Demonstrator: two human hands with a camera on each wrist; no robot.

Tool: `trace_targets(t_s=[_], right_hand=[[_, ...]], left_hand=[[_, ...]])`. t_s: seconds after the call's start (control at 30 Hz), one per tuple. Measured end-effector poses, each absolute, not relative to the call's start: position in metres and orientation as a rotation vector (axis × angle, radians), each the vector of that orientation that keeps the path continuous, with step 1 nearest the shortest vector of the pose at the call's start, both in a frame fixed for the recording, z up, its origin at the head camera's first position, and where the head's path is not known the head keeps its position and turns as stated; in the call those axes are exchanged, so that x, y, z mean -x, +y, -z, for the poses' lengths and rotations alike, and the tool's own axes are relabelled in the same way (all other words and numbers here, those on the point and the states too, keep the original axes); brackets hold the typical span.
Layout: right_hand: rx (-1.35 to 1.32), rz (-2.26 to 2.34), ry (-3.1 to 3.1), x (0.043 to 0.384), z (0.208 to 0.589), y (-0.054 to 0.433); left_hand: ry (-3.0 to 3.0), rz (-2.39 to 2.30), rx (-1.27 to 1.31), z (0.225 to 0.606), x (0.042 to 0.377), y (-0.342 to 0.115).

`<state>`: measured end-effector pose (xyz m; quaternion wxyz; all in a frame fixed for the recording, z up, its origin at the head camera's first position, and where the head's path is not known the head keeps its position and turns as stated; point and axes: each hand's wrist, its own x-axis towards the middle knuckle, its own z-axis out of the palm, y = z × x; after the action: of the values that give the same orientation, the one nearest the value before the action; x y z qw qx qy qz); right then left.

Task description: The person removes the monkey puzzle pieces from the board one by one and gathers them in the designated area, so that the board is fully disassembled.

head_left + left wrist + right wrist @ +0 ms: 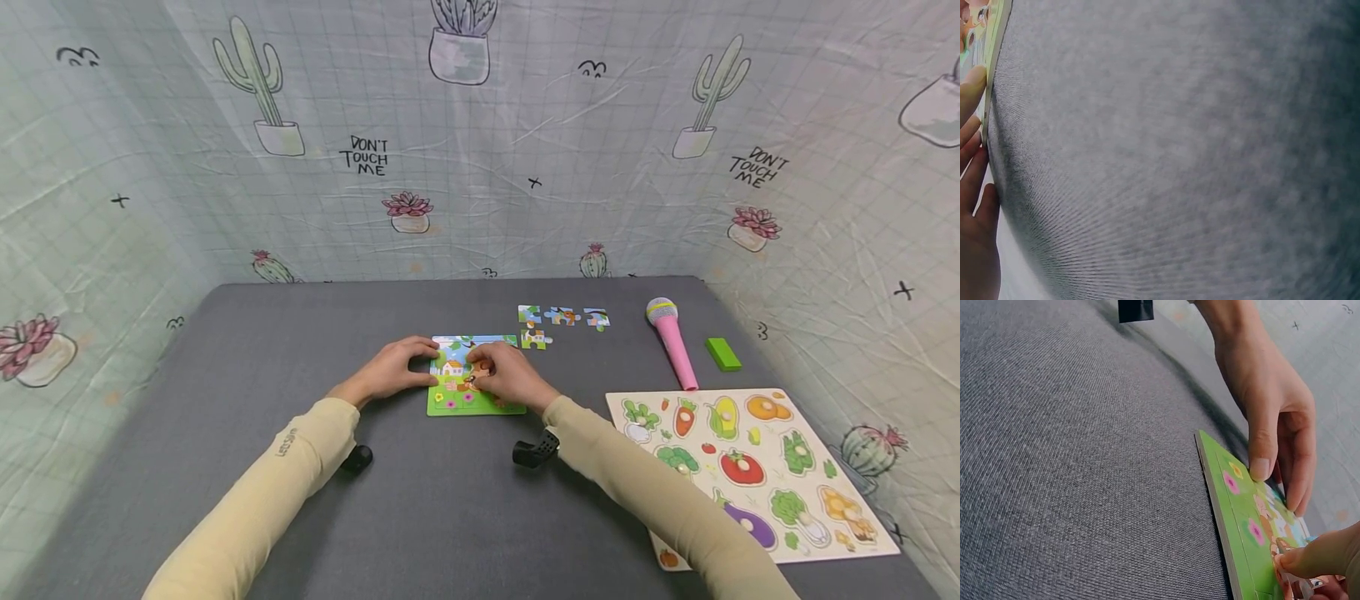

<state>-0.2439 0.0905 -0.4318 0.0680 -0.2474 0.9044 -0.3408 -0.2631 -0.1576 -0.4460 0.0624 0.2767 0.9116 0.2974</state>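
A flat jigsaw board (450, 408) with a green picture of a house, flowers and a brown animal lies mid-table. My left hand (390, 367) rests along its left side, thumb and fingertips touching the edge and face. In the right wrist view, that left thumb (1262, 465) lies on the green corner. Over the board's right half, my right hand (513, 375) pinches a brown puzzle piece (477, 373) between thumb and fingers, against the picture. The fingers partly hide this piece. Several loose puzzle pieces (561, 316) lie behind the board to the right.
On the right lies a pale board with vegetable pictures (813, 555), partly under my right sleeve. Behind it are a pink toy microphone (675, 350) and a green block (723, 354). A patterned curtain (480, 225) surrounds the grey table (450, 517).
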Motion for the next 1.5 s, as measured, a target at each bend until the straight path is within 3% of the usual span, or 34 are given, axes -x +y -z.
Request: trace_targets(t_s=[0.53, 0.77, 1.07, 1.5], right_hand=[[0.782, 1.005, 2.718, 0.244, 0.436, 0.092], [0.587, 1.232, 2.604, 0.246, 0.433, 0.103], [0.277, 1.481, 2.496, 0.262, 0.425, 0.144], [0.110, 1.515, 2.602, 0.289, 0.416, 0.216]], left_hand=[[2.733, -0.977, -0.823, 0.449, 0.262, -0.158], [2.753, -0.991, -0.866, 0.449, 0.260, -0.158], [2.767, -0.967, -0.885, 0.450, 0.261, -0.158], [2.747, -0.979, -0.864, 0.448, 0.260, -0.158]])
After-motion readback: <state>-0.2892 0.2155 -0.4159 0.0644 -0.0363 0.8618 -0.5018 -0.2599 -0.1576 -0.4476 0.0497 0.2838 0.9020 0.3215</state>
